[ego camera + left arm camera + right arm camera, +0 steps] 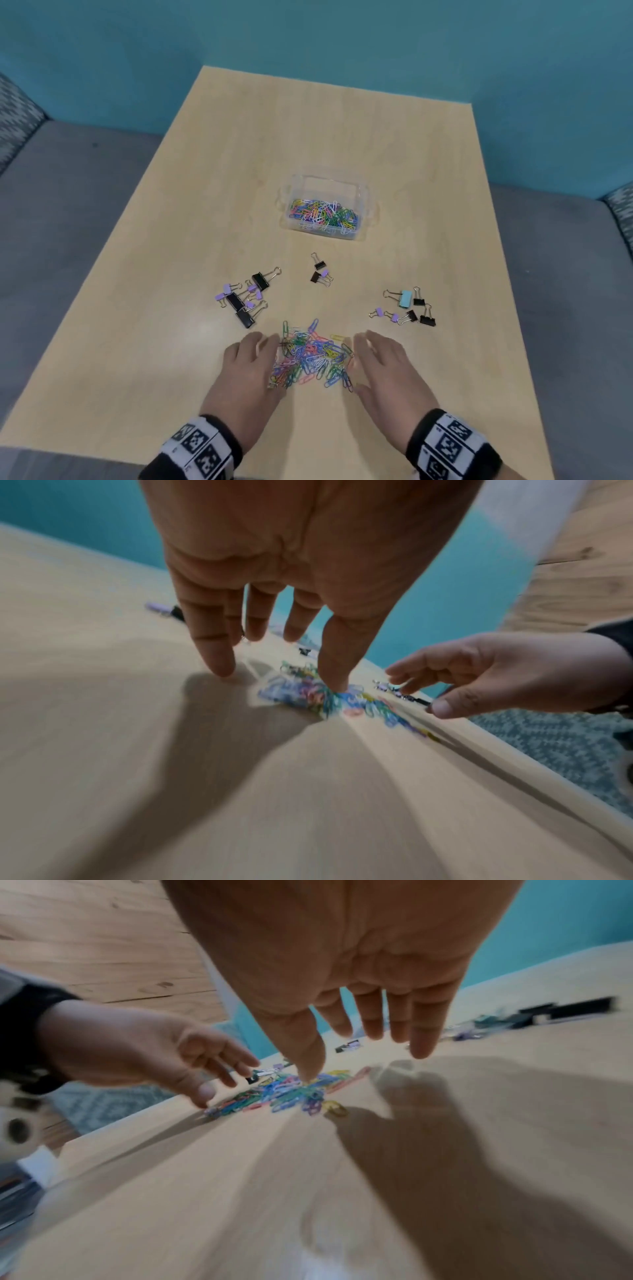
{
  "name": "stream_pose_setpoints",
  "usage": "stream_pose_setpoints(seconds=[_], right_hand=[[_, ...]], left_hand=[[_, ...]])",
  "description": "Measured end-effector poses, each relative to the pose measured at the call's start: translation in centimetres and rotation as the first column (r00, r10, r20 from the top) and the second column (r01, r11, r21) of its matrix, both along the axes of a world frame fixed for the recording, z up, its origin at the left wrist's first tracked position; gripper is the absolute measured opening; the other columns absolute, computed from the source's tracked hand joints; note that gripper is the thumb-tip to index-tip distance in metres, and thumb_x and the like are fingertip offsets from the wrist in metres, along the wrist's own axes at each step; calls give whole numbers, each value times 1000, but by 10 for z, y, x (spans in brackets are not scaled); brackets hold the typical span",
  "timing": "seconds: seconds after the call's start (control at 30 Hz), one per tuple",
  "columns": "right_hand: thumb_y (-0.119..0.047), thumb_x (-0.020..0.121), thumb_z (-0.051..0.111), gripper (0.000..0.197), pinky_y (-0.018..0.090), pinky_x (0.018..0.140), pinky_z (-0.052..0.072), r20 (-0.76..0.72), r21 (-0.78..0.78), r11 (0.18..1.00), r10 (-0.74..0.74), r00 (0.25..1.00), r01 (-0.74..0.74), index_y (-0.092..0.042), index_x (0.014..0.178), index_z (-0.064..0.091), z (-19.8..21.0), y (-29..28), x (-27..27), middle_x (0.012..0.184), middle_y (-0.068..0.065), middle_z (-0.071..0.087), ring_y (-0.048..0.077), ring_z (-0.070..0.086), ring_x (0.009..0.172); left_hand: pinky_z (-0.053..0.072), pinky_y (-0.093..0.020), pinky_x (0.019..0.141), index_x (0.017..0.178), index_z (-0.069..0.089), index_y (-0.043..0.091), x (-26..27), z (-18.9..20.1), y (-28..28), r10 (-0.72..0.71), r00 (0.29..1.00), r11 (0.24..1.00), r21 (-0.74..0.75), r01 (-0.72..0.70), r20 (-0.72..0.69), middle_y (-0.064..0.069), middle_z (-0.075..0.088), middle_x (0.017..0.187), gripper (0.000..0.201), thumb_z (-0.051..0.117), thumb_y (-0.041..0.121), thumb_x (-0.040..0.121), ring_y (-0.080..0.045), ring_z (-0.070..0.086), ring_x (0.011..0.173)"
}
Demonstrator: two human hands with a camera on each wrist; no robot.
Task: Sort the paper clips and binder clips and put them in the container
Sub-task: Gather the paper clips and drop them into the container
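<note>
A loose heap of coloured paper clips (313, 356) (308, 693) (287, 1091) lies on the near part of the wooden table. My left hand (251, 363) (281, 631) flanks it on the left and my right hand (380, 366) (346, 1042) on the right, both with fingers spread and holding nothing. In the wrist views each thumb tip touches the heap. A clear plastic container (327, 207) holding many coloured paper clips stands farther back at the centre. Binder clips lie in three groups: black and purple ones at the left (245, 298), a few in the middle (320, 274), and black, purple and light blue ones at the right (409, 306).
The light wooden table (342, 137) reaches back to a teal wall. Grey upholstered seating (68, 192) runs along both sides. Bare tabletop lies behind the container and at the near left.
</note>
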State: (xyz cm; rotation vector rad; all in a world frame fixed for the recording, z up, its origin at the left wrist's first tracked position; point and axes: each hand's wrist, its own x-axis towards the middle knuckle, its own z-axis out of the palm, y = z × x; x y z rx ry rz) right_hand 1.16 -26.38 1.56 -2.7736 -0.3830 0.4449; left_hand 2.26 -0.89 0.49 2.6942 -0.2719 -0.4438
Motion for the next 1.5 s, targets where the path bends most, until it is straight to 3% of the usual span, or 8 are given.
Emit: stream_pose_setpoints(seconds=[0.1,0.23,0.43,0.6,1.03,1.2,1.3,1.5], right_hand=[[-38,76,65,89,38,101,38,-144,-98,991,-105,984,91,-24,148,15,-5,5,-14,149,2,23,27,26,132],[-32,72,71,84,40,88,45,-40,-108,991,-79,996,75,-23,143,28,-14,38,-6,141,3,39,28,40,121],[-8,81,54,60,34,86,44,-54,24,988,-150,987,151,-22,137,37,-18,69,30,129,5,39,27,36,106],[5,74,42,48,28,76,34,-65,-25,997,-69,996,67,-17,116,48,-9,69,46,118,6,40,26,36,100],[5,77,52,30,30,66,27,-130,-68,997,13,991,-22,-16,97,46,0,52,59,105,6,45,23,39,83],[-5,87,49,16,27,51,25,-160,14,994,-106,981,110,-18,80,42,-5,48,64,88,2,42,23,41,70],[-15,90,50,10,31,61,40,-211,114,977,-151,966,178,-17,81,54,-1,40,68,86,-1,47,21,49,72],[-10,79,59,12,24,50,45,-483,361,842,-198,853,400,-18,71,61,27,25,85,64,-6,58,10,55,55]], left_hand=[[45,-38,94,143,30,22,-14,-9,2,-91,994,991,93,96,-52,-10,39,139,101,81,34,57,-28,38,112],[44,-39,94,142,31,20,1,-19,-17,-81,995,995,58,78,58,-14,39,141,102,85,28,56,-27,34,113],[43,-32,87,133,44,20,28,-15,-45,-30,997,1000,-3,30,66,-6,46,124,68,74,14,72,-28,41,104],[37,-25,64,97,60,21,37,-22,-47,-9,997,999,50,5,80,-1,47,99,34,67,2,70,-19,36,80],[31,-30,55,83,59,16,53,-11,-44,-40,999,996,74,40,0,0,46,85,16,54,2,80,-18,39,67],[45,-32,65,89,66,17,56,-1,-43,63,993,997,-36,-67,-95,1,53,89,13,54,16,89,-21,55,76],[45,-28,72,90,69,21,58,10,-36,133,982,981,-126,-151,-135,3,57,89,12,57,19,87,-16,56,81],[46,-22,54,74,70,19,74,36,-25,274,859,803,-388,-451,-432,4,65,65,10,67,11,80,-11,58,54]])
